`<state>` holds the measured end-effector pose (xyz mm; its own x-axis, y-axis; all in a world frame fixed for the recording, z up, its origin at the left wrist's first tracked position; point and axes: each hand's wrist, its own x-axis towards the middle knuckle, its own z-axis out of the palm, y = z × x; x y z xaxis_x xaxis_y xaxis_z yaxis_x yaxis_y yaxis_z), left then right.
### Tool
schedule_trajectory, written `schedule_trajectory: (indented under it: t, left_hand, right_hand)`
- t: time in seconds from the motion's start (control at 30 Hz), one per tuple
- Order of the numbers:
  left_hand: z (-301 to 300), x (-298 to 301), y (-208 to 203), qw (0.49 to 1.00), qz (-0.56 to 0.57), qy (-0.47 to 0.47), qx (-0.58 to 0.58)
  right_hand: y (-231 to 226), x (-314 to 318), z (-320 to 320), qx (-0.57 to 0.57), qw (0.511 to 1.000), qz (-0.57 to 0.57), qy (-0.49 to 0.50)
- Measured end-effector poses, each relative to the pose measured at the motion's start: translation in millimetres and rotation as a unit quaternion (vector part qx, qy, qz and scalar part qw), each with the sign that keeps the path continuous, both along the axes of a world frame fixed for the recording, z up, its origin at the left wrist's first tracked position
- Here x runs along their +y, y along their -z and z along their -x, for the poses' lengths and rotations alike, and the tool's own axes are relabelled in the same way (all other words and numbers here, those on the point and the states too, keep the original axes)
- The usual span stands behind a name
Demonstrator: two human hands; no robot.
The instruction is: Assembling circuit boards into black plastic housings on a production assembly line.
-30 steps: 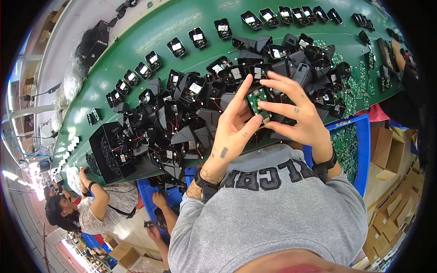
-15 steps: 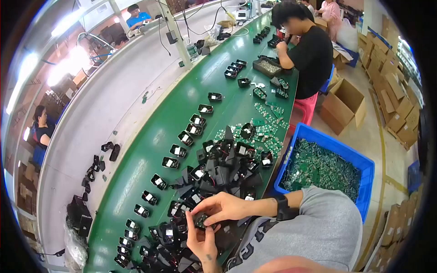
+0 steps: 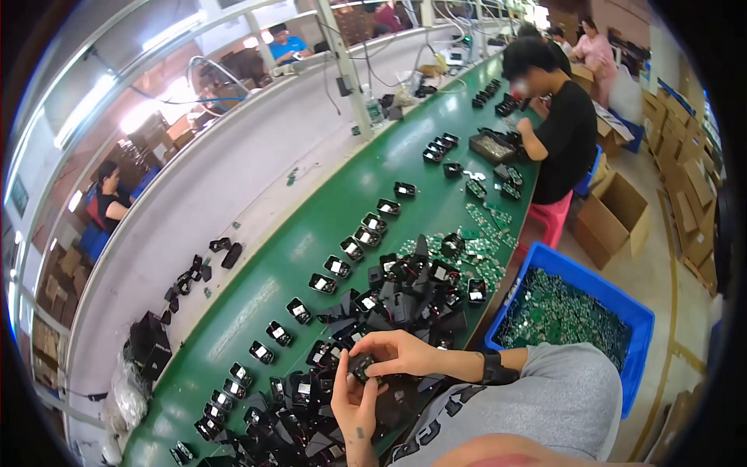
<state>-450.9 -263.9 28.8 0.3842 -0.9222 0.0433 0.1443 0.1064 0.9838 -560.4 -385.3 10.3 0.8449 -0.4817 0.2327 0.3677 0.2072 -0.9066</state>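
Observation:
Between the fingertips of both hands is a small black plastic housing (image 3: 361, 366); its inside is partly hidden by my fingers. My right hand (image 3: 398, 352), with a dark wristband (image 3: 496, 367), has its thumb and fingers closed on the upper side of it. My left hand (image 3: 354, 403) grips it from below, index finger stretched up alongside. Under and around my hands lies a heap of black housings (image 3: 401, 305), some with red wires and white labels. Beyond it, open housings (image 3: 299, 310) stand in a long line on the green tabletop (image 3: 241, 315).
Small green circuit boards (image 3: 489, 268) are scattered past the heap. A blue bin (image 3: 640, 342) full of boards stands by the table's right edge. Farther along, a person in black (image 3: 572, 128) works beside a grey tray (image 3: 490, 146). Cardboard boxes (image 3: 611, 218) stand behind.
My view has shifted, so the scene sits lower and farther right. Both hands stay on the small housing, which shows less green and more of its black side now.

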Motion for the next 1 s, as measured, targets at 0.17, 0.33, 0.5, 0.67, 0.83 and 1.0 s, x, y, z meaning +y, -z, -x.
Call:
schedule_trajectory:
  t: [0.17, 0.33, 0.5, 0.67, 0.83, 1.0]
  left_hand:
    - [-1, 10, -4, 0.997, 0.008, -0.005, -0.078]
    - [5, 11, 1, 0.995, 0.026, -0.016, -0.095]
    - [9, 11, -4, 0.993, 0.006, -0.023, -0.118]
    - [-72, 38, -47, 0.944, -0.054, -0.142, -0.293]
    - [-336, 134, -48, 0.741, -0.094, -0.366, -0.556]
    - [-490, 222, -10, 0.586, -0.567, -0.328, -0.476]
  right_hand:
    - [14, 11, -2, -0.001, 0.999, 0.035, 0.025]
    - [-1, 24, 2, -0.003, 0.998, 0.039, 0.056]
    - [4, 7, 8, 0.045, 0.999, 0.023, 0.017]
    - [-22, -36, 41, 0.142, 0.952, 0.199, 0.183]
    - [16, -86, 121, 0.095, 0.894, 0.083, 0.429]
    - [59, -124, 187, 0.040, 0.856, -0.038, 0.514]
